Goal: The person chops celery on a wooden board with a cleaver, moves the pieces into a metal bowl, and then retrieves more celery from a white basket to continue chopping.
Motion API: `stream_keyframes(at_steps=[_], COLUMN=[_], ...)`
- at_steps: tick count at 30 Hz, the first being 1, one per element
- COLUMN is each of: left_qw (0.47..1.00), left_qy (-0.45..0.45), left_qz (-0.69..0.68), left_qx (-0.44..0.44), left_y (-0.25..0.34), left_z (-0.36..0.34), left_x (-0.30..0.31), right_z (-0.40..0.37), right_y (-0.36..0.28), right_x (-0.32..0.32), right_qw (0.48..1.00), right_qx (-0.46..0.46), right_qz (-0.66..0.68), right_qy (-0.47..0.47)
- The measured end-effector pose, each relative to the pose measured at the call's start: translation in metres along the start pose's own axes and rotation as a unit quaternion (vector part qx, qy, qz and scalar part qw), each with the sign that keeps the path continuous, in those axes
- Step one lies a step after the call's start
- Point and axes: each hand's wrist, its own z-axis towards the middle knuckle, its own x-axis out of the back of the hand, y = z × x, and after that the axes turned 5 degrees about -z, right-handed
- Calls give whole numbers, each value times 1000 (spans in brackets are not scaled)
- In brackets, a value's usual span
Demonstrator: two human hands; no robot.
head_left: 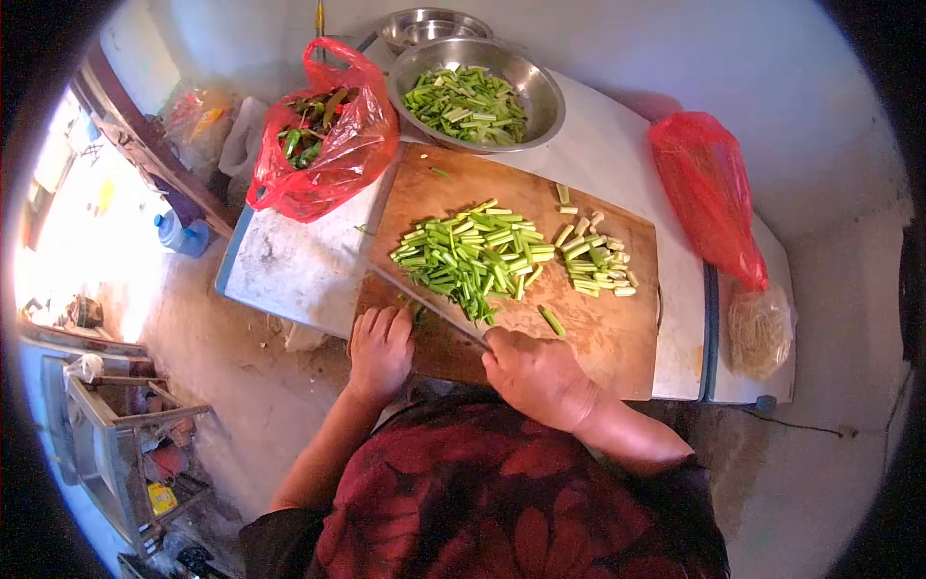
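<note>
A knife (429, 307) is held in my right hand (540, 374), its blade slanting up and to the left along the near side of a pile of cut green stems (473, 253). My left hand (381, 349) rests on the near left edge of the wooden cutting board (598, 357), fingers laid on it, with nothing seen in them. Some dark green bits lie by its fingertips. To the right of the pile sits a smaller heap of thicker, paler stem pieces (595, 259). One loose green piece (551, 320) lies in front of it.
A steel bowl (555, 101) of cut greens stands behind the board. A red plastic bag (352, 174) with peppers is at the back left. Another red bag (704, 183) and a clear bag of pale strands (760, 333) lie on the right. A wooden stool (116, 422) stands on the floor.
</note>
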Motion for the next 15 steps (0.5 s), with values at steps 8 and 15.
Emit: stream_keyframes(at_steps=[8,15], left_qw=[1000,999], left_qy=[-19,33], left_qz=[-14,-20], left_qx=[5,-13], left_y=[-3,5], left_z=[-4,-7], left_x=[-2,7], right_z=[21,19], right_y=[-13,4], right_x=[-25,-33], right_qw=[998,996], right_qx=[2,-18], right_qz=[-36,60], right_qy=[-46,60])
